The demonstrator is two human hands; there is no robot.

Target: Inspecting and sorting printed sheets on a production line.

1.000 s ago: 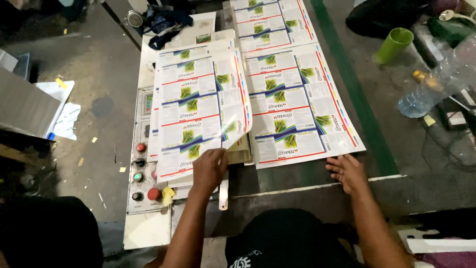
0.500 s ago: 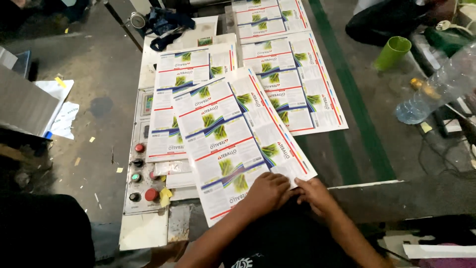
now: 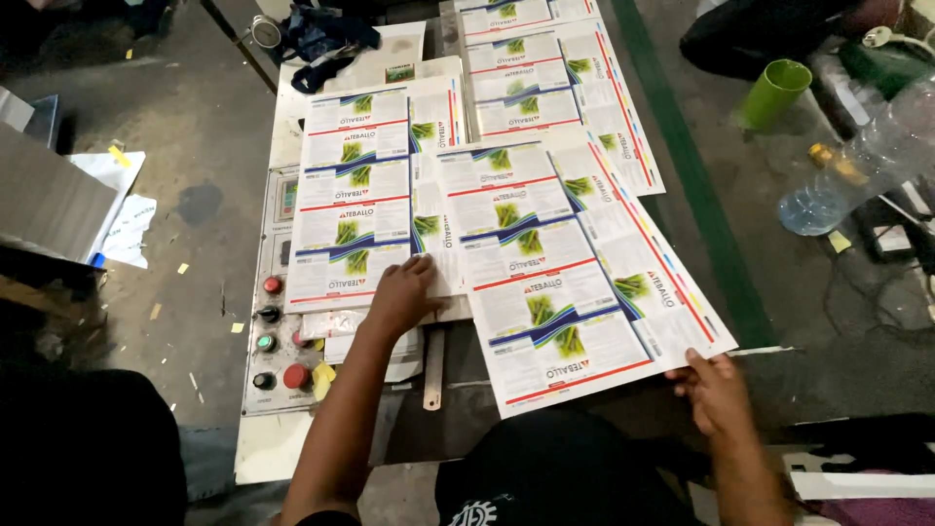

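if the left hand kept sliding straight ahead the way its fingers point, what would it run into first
Probably only more of the printed sheet stack it already rests on. The left hand points up the table along that stack; nothing else visibly blocks it.

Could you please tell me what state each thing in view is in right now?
Left hand: flat on the left sheet stack.
Right hand: pinching the corner of the loose sheet.
Loose sheet: flat, skewed, overlapping the stack.
Far sheets: lying flat.
Green cup: on its side.
Plastic bottle: lying down, nearly empty.
Button panel: uncovered beside the stack.
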